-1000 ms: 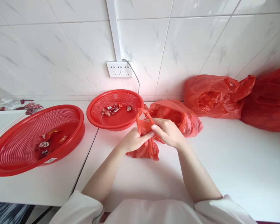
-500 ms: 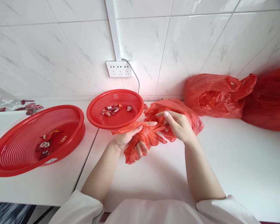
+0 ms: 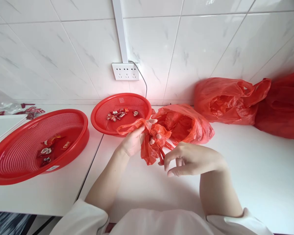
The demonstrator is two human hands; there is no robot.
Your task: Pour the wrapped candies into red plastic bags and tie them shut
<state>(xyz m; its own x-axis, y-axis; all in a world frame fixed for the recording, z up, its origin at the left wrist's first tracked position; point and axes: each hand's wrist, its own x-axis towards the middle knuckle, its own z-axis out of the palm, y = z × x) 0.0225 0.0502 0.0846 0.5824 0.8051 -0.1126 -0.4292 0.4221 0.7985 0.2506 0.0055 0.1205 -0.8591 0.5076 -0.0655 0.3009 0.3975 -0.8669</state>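
Your left hand clutched the crumpled red bag over the table; whether your right hand, curled beside it, gripped too, I couldn't tell. It seemed light, limp, best held where bunched.

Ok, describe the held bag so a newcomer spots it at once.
Find the white socket on the tiled wall, then the smaller red basket below it on the table. Just in front of that basket's right side, the left hand holds the red bag. Unlike the larger open bag lying behind it to the right, it is crumpled and bunched in the fingers.
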